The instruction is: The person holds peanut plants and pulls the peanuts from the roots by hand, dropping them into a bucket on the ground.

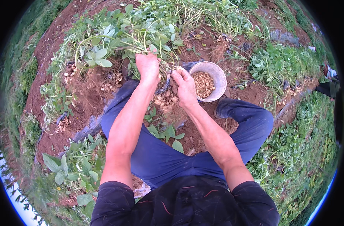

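My left hand is closed around the stems of an uprooted peanut plant, whose leaves fan out beyond it. My right hand pinches at the root end of that plant with thumb and fingertips; the exact bit between them is too small to tell. Below and between my hands hangs a cluster of peanut pods with thin roots and soil. Just right of my right hand stands a whitish plastic bucket, partly filled with picked peanuts.
Pulled peanut plants with pods lie to the left, others beyond the bucket. Dark plastic film lies on the reddish soil. My bent legs flank the work spot. A person is partly visible at the far right.
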`<state>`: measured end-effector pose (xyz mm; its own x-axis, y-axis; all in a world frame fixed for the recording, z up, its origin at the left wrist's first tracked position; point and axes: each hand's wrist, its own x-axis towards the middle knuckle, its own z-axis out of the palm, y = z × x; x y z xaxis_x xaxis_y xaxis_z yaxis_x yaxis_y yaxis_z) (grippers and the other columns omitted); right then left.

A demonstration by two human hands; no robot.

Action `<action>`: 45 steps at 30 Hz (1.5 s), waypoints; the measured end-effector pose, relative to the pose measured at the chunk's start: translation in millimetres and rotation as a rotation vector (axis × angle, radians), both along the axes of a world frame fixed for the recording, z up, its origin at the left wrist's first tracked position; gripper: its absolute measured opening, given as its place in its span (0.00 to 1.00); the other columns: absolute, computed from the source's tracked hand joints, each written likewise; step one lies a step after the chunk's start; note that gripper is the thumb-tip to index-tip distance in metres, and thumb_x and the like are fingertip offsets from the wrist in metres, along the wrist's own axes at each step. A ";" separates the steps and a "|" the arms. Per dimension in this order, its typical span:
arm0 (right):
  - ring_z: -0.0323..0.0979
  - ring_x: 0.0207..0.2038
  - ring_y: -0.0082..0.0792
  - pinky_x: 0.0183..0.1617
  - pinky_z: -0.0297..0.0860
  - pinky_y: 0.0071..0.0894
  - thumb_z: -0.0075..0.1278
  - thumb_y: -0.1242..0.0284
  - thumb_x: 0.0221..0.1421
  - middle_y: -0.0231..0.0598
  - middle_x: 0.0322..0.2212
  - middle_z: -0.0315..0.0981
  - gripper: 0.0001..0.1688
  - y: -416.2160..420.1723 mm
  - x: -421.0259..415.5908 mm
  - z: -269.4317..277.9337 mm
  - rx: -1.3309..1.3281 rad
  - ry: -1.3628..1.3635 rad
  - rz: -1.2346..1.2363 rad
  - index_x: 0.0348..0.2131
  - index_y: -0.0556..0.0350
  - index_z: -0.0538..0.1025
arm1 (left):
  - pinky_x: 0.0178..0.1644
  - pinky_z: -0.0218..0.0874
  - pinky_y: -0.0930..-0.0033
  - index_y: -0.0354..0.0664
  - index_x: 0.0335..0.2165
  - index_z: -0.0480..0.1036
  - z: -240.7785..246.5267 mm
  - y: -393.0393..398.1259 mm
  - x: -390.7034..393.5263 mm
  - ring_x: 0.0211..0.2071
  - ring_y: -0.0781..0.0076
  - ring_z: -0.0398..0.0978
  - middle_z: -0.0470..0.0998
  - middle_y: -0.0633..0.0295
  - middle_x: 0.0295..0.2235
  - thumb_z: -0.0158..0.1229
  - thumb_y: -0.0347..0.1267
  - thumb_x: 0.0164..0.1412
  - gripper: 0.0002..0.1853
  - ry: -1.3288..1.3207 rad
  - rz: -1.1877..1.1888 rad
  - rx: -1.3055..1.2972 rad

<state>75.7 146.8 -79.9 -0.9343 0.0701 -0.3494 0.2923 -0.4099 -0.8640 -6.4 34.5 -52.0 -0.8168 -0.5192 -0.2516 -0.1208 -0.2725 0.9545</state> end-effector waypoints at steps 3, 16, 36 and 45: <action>0.63 0.20 0.18 0.22 0.60 0.18 0.49 0.66 0.67 0.22 0.19 0.60 0.11 16.4 -0.7 -5.1 -0.196 -0.133 -0.189 0.31 0.50 0.71 | 0.22 0.59 0.72 0.33 0.36 0.74 2.3 -12.0 -0.9 0.19 0.77 0.68 0.76 0.63 0.27 0.59 0.23 0.61 0.05 -0.029 0.013 -0.057; 0.73 0.43 0.31 0.46 0.71 0.29 0.50 0.81 0.50 0.39 0.44 0.73 0.23 72.9 26.3 18.0 0.595 0.421 0.472 0.48 0.56 0.76 | 0.20 0.63 0.69 0.38 0.34 0.74 4.1 -62.5 -5.9 0.18 0.74 0.69 0.71 0.65 0.22 0.57 0.26 0.62 0.03 -0.083 0.028 0.127; 0.59 0.16 0.15 0.18 0.52 0.17 0.47 0.66 0.66 0.23 0.21 0.65 0.10 100.2 61.5 -38.2 0.134 -0.309 0.143 0.41 0.49 0.77 | 0.21 0.61 0.71 0.40 0.31 0.73 16.7 -73.7 -12.3 0.18 0.77 0.67 0.69 0.68 0.20 0.54 0.25 0.64 0.03 -0.051 0.064 0.075; 0.74 0.41 0.29 0.46 0.70 0.31 0.52 0.64 0.62 0.37 0.39 0.77 0.19 117.9 31.2 -29.6 0.593 0.030 0.310 0.46 0.59 0.77 | 0.23 0.59 0.68 0.45 0.31 0.69 13.8 -88.0 -16.2 0.18 0.75 0.66 0.66 0.69 0.19 0.51 0.26 0.64 0.03 -0.078 -0.005 0.452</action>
<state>106.9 264.6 -109.5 -0.9509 -0.0306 -0.3080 0.2925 0.2363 -0.9266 -22.7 -53.4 -38.3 -0.7886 -0.3391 -0.5129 -0.1901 -0.6589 0.7278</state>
